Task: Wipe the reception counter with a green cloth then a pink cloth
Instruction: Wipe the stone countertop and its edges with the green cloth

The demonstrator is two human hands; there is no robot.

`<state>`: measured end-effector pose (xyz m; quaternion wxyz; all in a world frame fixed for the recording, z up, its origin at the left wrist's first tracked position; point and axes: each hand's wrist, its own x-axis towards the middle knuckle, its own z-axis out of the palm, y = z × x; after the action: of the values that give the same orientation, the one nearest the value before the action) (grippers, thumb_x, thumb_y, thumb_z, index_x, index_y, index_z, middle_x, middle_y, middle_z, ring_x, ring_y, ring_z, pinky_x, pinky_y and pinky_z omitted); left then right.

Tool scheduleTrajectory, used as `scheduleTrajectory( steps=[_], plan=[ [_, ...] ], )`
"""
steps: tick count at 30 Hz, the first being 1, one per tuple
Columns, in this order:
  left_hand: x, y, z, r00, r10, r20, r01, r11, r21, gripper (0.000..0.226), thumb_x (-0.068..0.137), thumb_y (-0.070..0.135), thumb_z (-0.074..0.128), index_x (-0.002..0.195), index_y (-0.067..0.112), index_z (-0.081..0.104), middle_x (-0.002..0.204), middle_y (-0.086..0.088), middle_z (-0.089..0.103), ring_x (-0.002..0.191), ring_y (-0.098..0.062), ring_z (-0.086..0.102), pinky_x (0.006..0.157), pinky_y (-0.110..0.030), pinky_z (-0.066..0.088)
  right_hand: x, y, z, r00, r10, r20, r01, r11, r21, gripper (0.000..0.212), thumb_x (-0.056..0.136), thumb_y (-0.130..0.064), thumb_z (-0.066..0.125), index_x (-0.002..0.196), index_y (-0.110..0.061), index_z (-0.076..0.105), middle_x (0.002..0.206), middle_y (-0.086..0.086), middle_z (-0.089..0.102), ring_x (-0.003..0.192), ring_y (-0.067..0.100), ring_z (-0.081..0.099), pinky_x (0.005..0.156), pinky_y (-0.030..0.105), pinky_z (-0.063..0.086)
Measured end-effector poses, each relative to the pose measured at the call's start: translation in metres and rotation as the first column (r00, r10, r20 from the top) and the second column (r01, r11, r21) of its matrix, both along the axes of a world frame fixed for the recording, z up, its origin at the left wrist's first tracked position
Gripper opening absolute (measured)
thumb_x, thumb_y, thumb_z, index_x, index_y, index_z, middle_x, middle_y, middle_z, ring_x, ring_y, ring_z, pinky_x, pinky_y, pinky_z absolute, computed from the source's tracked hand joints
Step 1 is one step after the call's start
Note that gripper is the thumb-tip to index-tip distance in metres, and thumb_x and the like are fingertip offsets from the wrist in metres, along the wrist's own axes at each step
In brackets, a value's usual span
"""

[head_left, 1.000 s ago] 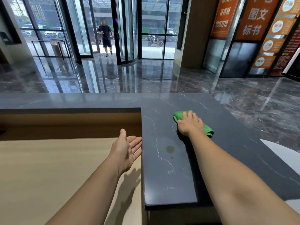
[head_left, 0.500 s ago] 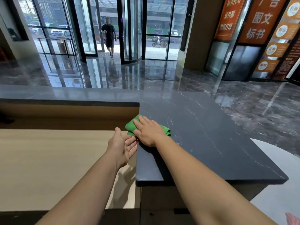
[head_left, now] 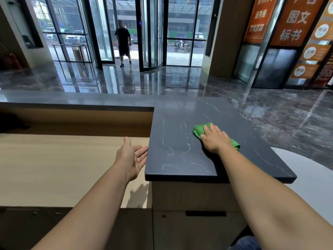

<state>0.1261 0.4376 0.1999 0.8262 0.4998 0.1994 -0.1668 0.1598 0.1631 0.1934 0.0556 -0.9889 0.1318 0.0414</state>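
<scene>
Right hand (head_left: 214,139) pressed flat on the bunched green cloth (head_left: 199,130) mid dark marble tabletop (head_left: 176,141); ungripped, it could slip free; left hand (head_left: 132,157) hung open beside that tabletop's edge

- Lower desk top (head_left: 54,168): pale wood grain, flat, left foreground, backed by a darker wooden upstand.
- Floor (head_left: 270,112): dark veined marble, highly polished; it mirrored the doors and the daylight.
- Revolving door (head_left: 153,33): glass in black frames, centre back, with glazed panels on either side.
- Person (head_left: 123,42): dark top and shorts, stood at the threshold just left of the revolving door.
- Metal frame (head_left: 72,51): thin, black, beside the left glazing.
- Scooter (head_left: 180,46) and parked cars (head_left: 73,37): outdoors, seen through the glass.
- Pillar (head_left: 221,33): wood-toned, right of the doors.
- Signboards (head_left: 295,20): orange, with pale Chinese characters and round emblems, on the right wall.
- White curved surface (head_left: 315,177): far right; what it was could not be told.
</scene>
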Motion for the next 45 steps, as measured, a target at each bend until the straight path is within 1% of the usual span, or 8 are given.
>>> scheduleTrajectory(
  steps=[7, 15, 19, 23, 30, 35, 41, 45],
  plan=[
    [-0.011, 0.0, 0.002, 1.0, -0.02, 0.003, 0.02, 1.0, 0.02, 0.074, 0.098, 0.059, 0.022, 0.148, 0.006, 0.031, 0.142, -0.012, 0.05, 0.129, -0.03, 0.05, 0.107, -0.041, 0.043, -0.006, 0.069, 0.002, 0.974, -0.225, 0.037, 0.223, 0.974, 0.046, 0.063, 0.101, -0.031, 0.028, 0.157, -0.014, 0.006, 0.164, 0.011, -0.003, 0.15, 0.026, -0.005, 0.119, 0.045, 0.0],
    [0.001, 0.015, -0.001, 0.996, -0.071, -0.06, 0.065, 0.993, -0.095, 0.08, 0.097, 0.062, 0.019, 0.15, 0.002, 0.024, 0.145, -0.016, 0.046, 0.129, -0.03, 0.049, 0.105, -0.04, 0.042, -0.007, 0.188, -0.003, 0.992, 0.079, 0.099, -0.086, 0.994, 0.064, 0.062, 0.103, -0.034, 0.028, 0.157, -0.014, 0.006, 0.164, 0.012, -0.003, 0.15, 0.028, -0.005, 0.121, 0.046, 0.0],
    [0.002, 0.016, -0.007, 0.993, -0.013, -0.115, 0.006, 0.998, -0.056, 0.081, 0.096, 0.063, 0.02, 0.145, 0.001, 0.033, 0.137, -0.014, 0.054, 0.116, -0.031, 0.059, 0.091, -0.041, 0.051, -0.018, 0.204, -0.007, 0.982, 0.166, 0.094, -0.171, 0.984, 0.047, 0.059, 0.104, -0.032, 0.025, 0.157, -0.016, 0.006, 0.164, 0.011, -0.004, 0.15, 0.026, -0.006, 0.121, 0.045, -0.001],
    [0.0, 0.006, -0.008, 0.993, 0.025, -0.115, -0.022, 0.999, 0.027, 0.08, 0.096, 0.062, 0.016, 0.144, 0.0, 0.034, 0.14, -0.014, 0.052, 0.125, -0.029, 0.053, 0.109, -0.042, 0.039, -0.028, 0.178, -0.005, 0.973, 0.212, 0.095, -0.219, 0.974, 0.062, 0.056, 0.105, -0.033, 0.022, 0.157, -0.019, 0.008, 0.164, 0.007, -0.002, 0.151, 0.022, -0.003, 0.121, 0.042, 0.001],
    [-0.02, -0.007, 0.001, 0.991, 0.093, -0.097, -0.076, 0.984, 0.161, 0.075, 0.097, 0.057, 0.015, 0.141, 0.001, 0.04, 0.13, -0.011, 0.061, 0.122, -0.026, 0.054, 0.111, -0.042, 0.035, -0.053, 0.069, -0.005, 0.995, -0.052, 0.08, 0.049, 0.998, 0.042, 0.056, 0.105, -0.035, 0.023, 0.156, -0.018, 0.011, 0.164, 0.006, 0.001, 0.151, 0.02, 0.001, 0.121, 0.043, 0.002],
    [-0.034, -0.003, 0.005, 0.993, 0.087, -0.076, -0.072, 0.982, 0.176, 0.075, 0.098, 0.058, 0.015, 0.141, 0.003, 0.042, 0.13, -0.011, 0.061, 0.122, -0.025, 0.055, 0.11, -0.04, 0.037, -0.069, 0.019, 0.0, 0.977, -0.21, 0.046, 0.209, 0.978, 0.023, 0.057, 0.103, -0.033, 0.023, 0.157, -0.018, 0.011, 0.164, 0.006, 0.0, 0.151, 0.022, 0.003, 0.121, 0.043, 0.006],
    [-0.043, 0.003, -0.001, 0.994, 0.087, -0.071, -0.078, 0.991, 0.11, 0.076, 0.097, 0.061, 0.017, 0.139, 0.004, 0.042, 0.129, -0.011, 0.062, 0.117, -0.027, 0.059, 0.105, -0.04, 0.044, -0.071, 0.082, -0.003, 0.908, -0.411, 0.078, 0.406, 0.911, 0.074, 0.062, 0.1, -0.031, 0.029, 0.157, -0.015, 0.01, 0.164, 0.01, 0.0, 0.151, 0.026, -0.002, 0.119, 0.042, 0.001],
    [-0.044, 0.012, -0.004, 0.995, 0.051, -0.09, -0.044, 0.996, 0.079, 0.079, 0.095, 0.063, 0.016, 0.138, 0.002, 0.043, 0.125, -0.012, 0.064, 0.114, -0.027, 0.06, 0.104, -0.04, 0.045, -0.071, 0.156, -0.006, 0.916, -0.379, 0.129, 0.37, 0.925, 0.091, 0.065, 0.099, -0.033, 0.031, 0.157, -0.011, 0.009, 0.163, 0.014, 0.001, 0.15, 0.03, -0.002, 0.12, 0.045, 0.0]
  ],
)
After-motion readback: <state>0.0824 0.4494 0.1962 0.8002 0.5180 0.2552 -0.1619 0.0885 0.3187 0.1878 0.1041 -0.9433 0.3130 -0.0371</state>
